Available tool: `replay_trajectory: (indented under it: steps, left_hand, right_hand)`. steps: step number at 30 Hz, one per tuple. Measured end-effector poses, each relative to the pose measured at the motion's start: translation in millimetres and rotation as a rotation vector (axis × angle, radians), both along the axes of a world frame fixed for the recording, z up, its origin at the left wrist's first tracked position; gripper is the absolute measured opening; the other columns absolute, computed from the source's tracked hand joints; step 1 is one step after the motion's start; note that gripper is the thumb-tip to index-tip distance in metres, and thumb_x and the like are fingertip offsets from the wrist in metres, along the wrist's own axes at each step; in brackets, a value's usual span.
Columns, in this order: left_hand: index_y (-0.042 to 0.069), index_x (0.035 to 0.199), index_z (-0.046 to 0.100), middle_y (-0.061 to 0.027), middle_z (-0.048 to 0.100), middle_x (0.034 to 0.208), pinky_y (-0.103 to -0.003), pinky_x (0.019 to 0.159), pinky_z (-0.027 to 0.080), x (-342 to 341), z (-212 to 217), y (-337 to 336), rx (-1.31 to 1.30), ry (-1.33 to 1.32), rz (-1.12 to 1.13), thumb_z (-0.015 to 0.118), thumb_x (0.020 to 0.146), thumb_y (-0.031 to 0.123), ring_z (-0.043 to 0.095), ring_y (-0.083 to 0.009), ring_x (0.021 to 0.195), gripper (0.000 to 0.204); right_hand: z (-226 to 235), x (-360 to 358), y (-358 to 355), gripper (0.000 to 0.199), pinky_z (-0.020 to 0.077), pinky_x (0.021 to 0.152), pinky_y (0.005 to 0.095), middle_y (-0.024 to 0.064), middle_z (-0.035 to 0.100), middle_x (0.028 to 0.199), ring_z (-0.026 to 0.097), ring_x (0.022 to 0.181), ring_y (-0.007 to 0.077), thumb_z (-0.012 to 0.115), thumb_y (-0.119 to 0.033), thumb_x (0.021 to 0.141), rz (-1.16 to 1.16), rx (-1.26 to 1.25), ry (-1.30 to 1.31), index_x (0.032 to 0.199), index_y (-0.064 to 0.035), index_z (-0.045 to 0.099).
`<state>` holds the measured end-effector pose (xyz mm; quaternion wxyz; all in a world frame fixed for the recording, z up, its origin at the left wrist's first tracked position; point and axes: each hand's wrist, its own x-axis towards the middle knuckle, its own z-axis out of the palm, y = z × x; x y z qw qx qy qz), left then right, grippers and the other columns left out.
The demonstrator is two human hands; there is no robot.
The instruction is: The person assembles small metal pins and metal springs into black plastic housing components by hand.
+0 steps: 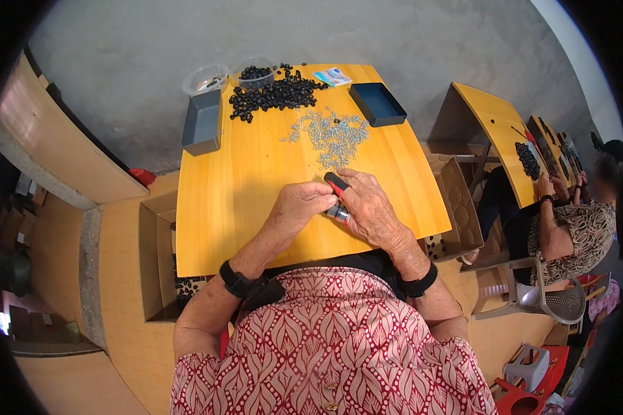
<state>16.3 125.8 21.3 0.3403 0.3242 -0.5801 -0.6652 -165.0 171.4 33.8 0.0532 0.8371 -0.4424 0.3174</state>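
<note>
Close to my body, above the front part of the yellow table (256, 207), my two hands meet. My right hand (371, 211) wraps round a red-and-black hand tool (336, 182) with a grey, metallic-looking end; its exact kind I cannot make out. Thumb and fingers of my left hand (303, 206) are pinched together beside the tool; whatever they hold is hidden. Just beyond my hands lies a spread of small silver screw-like pieces (336, 142). Farther back is a heap of small black round parts (273, 97).
A grey tray (202, 123) sits at the left edge, a dark blue tray (378, 105) at the back right. Clear tubs (208, 79) and a small packet (333, 76) lie at the back. Cardboard boxes (457, 204) flank the table. Another person (567, 232) works at the right.
</note>
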Motion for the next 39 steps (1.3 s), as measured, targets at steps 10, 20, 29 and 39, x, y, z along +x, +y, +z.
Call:
replay_trajectory:
  steps: [10,20,29,39]
  left_hand:
    - [-0.001,0.101,0.069,-0.0020,0.068,0.091,-0.023,0.080,0.046,-1.2,3.9,2.5,0.066,0.100,-0.028,0.062,0.091,0.015,0.059,-0.0081,0.086,0.020]
    - [-0.002,0.101,0.069,0.0013,0.065,0.090,-0.023,0.079,0.044,0.1,4.9,2.6,0.024,0.002,-0.011,0.061,0.092,0.019,0.055,-0.0063,0.086,0.024]
    - [-0.002,0.096,0.070,0.0029,0.064,0.081,-0.023,0.071,0.044,5.2,2.1,3.3,-0.086,-0.058,-0.061,0.062,0.091,0.021,0.055,-0.0059,0.077,0.026]
    - [-0.003,0.098,0.069,0.0020,0.064,0.082,-0.023,0.073,0.045,1.1,0.9,5.6,-0.084,-0.077,-0.016,0.062,0.090,0.017,0.056,-0.0056,0.078,0.023]
  right_hand:
    - [5.3,-4.0,-0.8,0.049,0.0450,0.092,0.0431,0.0159,0.061,0.109,0.057,0.106,0.0333,0.076,-0.024,0.074,-0.044,-0.068,-0.023,0.115,-0.0015,0.060]
    - [2.7,-7.1,-3.7,0.040,0.0476,0.086,0.0426,0.0142,0.063,0.096,0.061,0.094,0.0304,0.077,-0.019,0.071,-0.017,-0.137,-0.048,0.104,-0.0004,0.063]
    - [14.9,-2.2,0.9,0.035,0.0477,0.082,0.0425,0.0155,0.061,0.091,0.060,0.089,0.0320,0.074,-0.016,0.073,0.057,-0.147,-0.037,0.099,0.0021,0.061]
    - [-3.6,-1.9,2.8,0.034,0.0490,0.082,0.0416,0.0174,0.062,0.091,0.060,0.089,0.0339,0.074,-0.012,0.073,0.012,-0.067,-0.088,0.101,0.0027,0.062]
